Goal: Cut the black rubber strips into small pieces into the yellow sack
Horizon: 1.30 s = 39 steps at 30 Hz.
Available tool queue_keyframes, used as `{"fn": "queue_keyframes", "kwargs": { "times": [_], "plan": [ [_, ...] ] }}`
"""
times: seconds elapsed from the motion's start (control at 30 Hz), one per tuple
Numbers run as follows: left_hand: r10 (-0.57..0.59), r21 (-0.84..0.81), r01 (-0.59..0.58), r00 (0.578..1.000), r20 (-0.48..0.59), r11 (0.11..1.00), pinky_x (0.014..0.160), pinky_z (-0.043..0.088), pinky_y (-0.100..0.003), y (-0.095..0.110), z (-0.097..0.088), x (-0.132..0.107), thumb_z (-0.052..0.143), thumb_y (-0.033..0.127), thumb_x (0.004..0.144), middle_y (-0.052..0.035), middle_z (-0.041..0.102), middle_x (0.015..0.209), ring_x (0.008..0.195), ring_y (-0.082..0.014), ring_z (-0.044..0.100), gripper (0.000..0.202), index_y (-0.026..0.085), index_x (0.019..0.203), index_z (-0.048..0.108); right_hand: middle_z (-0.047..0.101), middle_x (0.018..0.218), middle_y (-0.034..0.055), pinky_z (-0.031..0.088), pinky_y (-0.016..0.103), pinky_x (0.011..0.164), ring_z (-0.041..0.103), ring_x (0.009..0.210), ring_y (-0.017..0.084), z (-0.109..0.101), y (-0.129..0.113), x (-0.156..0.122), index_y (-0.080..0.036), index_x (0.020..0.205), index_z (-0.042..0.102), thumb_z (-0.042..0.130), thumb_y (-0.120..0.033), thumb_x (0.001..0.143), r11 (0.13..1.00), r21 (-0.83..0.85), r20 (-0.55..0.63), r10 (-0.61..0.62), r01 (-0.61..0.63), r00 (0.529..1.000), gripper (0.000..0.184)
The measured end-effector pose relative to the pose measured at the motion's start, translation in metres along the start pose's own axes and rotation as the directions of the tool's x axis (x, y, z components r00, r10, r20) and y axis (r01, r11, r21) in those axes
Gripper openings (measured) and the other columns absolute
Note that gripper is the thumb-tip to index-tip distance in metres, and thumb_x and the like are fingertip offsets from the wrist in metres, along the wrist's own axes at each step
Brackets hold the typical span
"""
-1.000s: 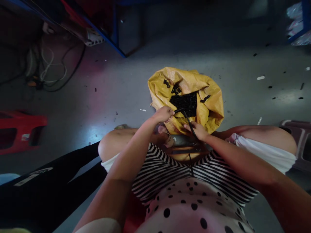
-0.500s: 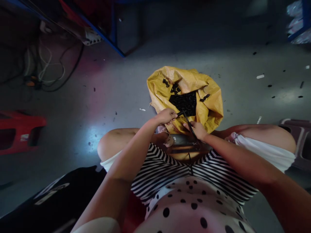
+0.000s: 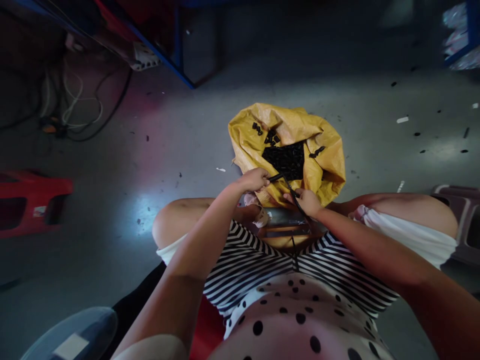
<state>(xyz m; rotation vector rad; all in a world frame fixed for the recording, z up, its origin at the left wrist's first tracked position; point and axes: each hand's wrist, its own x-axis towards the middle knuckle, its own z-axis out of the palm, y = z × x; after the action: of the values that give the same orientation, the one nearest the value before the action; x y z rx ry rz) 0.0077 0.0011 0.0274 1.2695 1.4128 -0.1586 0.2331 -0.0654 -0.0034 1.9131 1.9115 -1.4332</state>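
Over the near rim of a yellow woven sack [image 3: 330,150], my left hand [image 3: 255,179] is closed around a short black rod-like piece [image 3: 275,177]. My right hand [image 3: 307,201] pinches a thin black strip [image 3: 294,194], whose upper end meets the tip of that piece. From there the strip runs down past my right fingers toward my lap; whether the two are joined I cannot tell. Inside the sack's mouth lies a heap of small black pieces [image 3: 285,159]. Several more black pieces [image 3: 270,136] rest on the folded sack rim.
A red plastic stool [image 3: 56,187] stands at left and a grey one [image 3: 463,200] at right. Cables [image 3: 75,107] lie near a blue metal frame leg [image 3: 176,65]. Small scraps [image 3: 402,120] are scattered on the floor. At lower left is a round translucent lid-like object [image 3: 90,325].
The black strip now bends more between my hands, while both hands stay nearly in place. At lower left, the round translucent object has come into view beside the dark shape.
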Motion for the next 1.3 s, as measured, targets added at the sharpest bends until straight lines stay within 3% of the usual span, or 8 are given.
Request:
{"fn": "queue_keyframes", "kwargs": {
  "times": [0.13, 0.23, 0.37, 0.5, 0.7, 0.97, 1.17, 1.3],
  "plan": [
    [0.072, 0.167, -0.073, 0.997, 0.009, 0.983, 0.053, 0.04, -0.021, 0.0, 0.001, 0.001, 0.06, 0.018, 0.078, 0.0005, 0.059, 0.064, 0.055, -0.0115, 0.056, 0.015, 0.017, 0.09, 0.069, 0.06, 0.066, 0.0041, 0.028, 0.025, 0.053, 0.055, 0.061, 0.016, -0.001, 0.003, 0.004, -0.02, 0.072, 0.06, 0.047, -0.074, 0.081, 1.0, 0.012, 0.029, -0.017, 0.017, 0.999, 0.055],
    [0.068, 0.17, -0.067, 0.998, -0.002, 0.983, 0.054, 0.04, -0.021, -0.001, 0.003, 0.002, 0.061, 0.018, 0.077, 0.0003, 0.06, 0.065, 0.056, -0.0111, 0.056, 0.012, 0.017, 0.087, 0.069, 0.059, 0.062, 0.0052, 0.028, 0.025, 0.052, 0.055, 0.06, 0.017, -0.002, 0.0, 0.004, -0.02, 0.068, 0.059, 0.046, -0.072, 0.083, 1.0, -0.024, 0.022, 0.007, -0.007, 1.0, 0.056],
    [0.02, -0.055, -0.023, 0.998, -0.052, 0.998, 0.054, 0.043, -0.021, -0.002, 0.001, 0.004, 0.06, 0.016, 0.08, 0.0, 0.059, 0.068, 0.055, -0.0103, 0.058, 0.007, 0.014, 0.086, 0.063, 0.06, 0.062, 0.0053, 0.028, 0.026, 0.052, 0.055, 0.06, 0.017, -0.004, -0.002, 0.004, -0.019, 0.068, 0.059, 0.05, -0.065, 0.084, 0.999, -0.014, -0.053, 0.051, -0.052, 0.997, 0.049],
    [0.025, -0.347, -0.066, 0.992, -0.12, 0.935, 0.057, 0.047, -0.021, 0.003, -0.005, 0.001, 0.063, 0.012, 0.079, -0.0004, 0.06, 0.075, 0.057, -0.0093, 0.06, 0.022, 0.013, 0.1, 0.057, 0.064, 0.072, 0.0042, 0.032, 0.025, 0.056, 0.056, 0.064, 0.016, -0.003, 0.002, 0.007, -0.019, 0.082, 0.059, 0.059, -0.05, 0.082, 0.995, 0.096, -0.086, -0.001, 0.009, 0.996, 0.031],
    [0.077, -0.405, -0.146, 0.98, -0.182, 0.903, 0.059, 0.047, -0.021, 0.012, -0.007, -0.004, 0.06, 0.014, 0.082, -0.0038, 0.063, 0.078, 0.059, -0.0086, 0.059, 0.011, 0.011, 0.093, 0.059, 0.057, 0.069, -0.0012, 0.037, 0.025, 0.057, 0.052, 0.063, 0.015, 0.003, 0.006, 0.008, -0.02, 0.08, 0.051, 0.059, -0.063, 0.079, 0.917, 0.398, 0.048, -0.027, 0.006, 0.998, 0.043],
    [0.207, -0.263, -0.242, 0.966, -0.156, 0.934, 0.064, 0.048, -0.024, 0.009, 0.004, 0.002, 0.06, 0.018, 0.082, -0.0039, 0.066, 0.077, 0.061, -0.0106, 0.061, 0.015, 0.011, 0.095, 0.062, 0.056, 0.074, -0.0006, 0.039, 0.029, 0.066, 0.054, 0.071, 0.017, -0.007, -0.01, -0.002, -0.021, 0.082, 0.051, 0.05, -0.07, 0.082, 0.932, 0.361, 0.077, -0.039, 0.009, 0.996, 0.049],
    [0.27, 0.013, -0.272, 0.945, -0.187, 0.962, 0.067, 0.046, -0.025, 0.011, 0.006, 0.003, 0.061, 0.022, 0.081, -0.0039, 0.068, 0.08, 0.07, -0.0139, 0.062, 0.017, 0.014, 0.095, 0.067, 0.056, 0.066, -0.0003, 0.037, 0.027, 0.059, 0.053, 0.063, 0.016, -0.008, -0.011, 0.0, -0.02, 0.074, 0.05, 0.051, -0.069, 0.082, 0.95, 0.313, 0.064, -0.002, -0.018, 0.998, 0.049],
    [0.249, 0.017, -0.25, 0.949, -0.191, 0.968, 0.068, 0.046, -0.025, 0.011, 0.006, 0.002, 0.062, 0.027, 0.081, -0.0038, 0.068, 0.079, 0.07, -0.0148, 0.063, 0.019, 0.015, 0.094, 0.069, 0.052, 0.058, -0.0008, 0.032, 0.026, 0.055, 0.049, 0.057, 0.014, -0.006, -0.008, 0.003, -0.02, 0.065, 0.048, 0.049, -0.069, 0.083, 0.963, 0.269, -0.005, -0.017, 0.018, 1.0, 0.052]
  ]
}}
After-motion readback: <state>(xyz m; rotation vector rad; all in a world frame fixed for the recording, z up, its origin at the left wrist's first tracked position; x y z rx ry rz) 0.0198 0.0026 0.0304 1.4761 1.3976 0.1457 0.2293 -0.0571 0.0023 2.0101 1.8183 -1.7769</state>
